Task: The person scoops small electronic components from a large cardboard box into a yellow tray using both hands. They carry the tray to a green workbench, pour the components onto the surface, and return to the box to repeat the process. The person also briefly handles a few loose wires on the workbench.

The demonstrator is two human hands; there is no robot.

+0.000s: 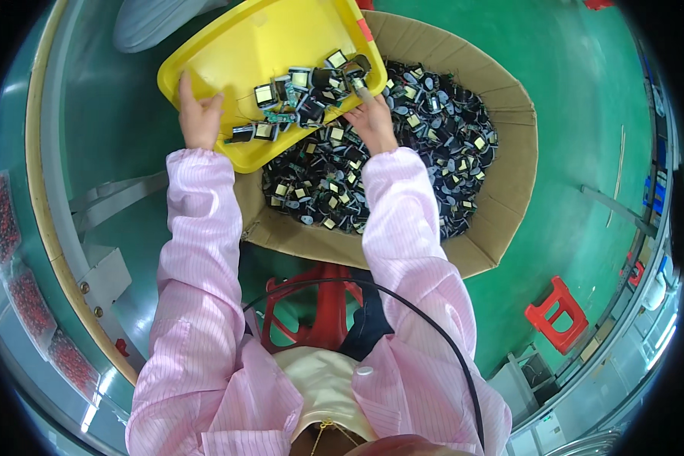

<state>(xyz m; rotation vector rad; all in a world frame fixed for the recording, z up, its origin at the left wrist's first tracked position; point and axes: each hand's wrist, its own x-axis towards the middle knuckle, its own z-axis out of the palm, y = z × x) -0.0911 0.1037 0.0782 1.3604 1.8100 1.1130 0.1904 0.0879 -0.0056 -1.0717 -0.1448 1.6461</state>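
Observation:
A shallow yellow plastic tray is tilted over the left side of a big cardboard box. Small black electronic parts with green circuit boards and cream pads lie bunched at the tray's right and near side. My left hand grips the tray's near left edge, thumb and finger showing over the rim. With my right hand I hold the tray's right near corner, fingers partly hidden under it. Below, the box holds a deep heap of the same parts.
At the left runs a workbench edge, with clear bags of red pieces on it. Between my arms stands a red stool; another red stool is on the green floor at right. A black cable crosses my right arm.

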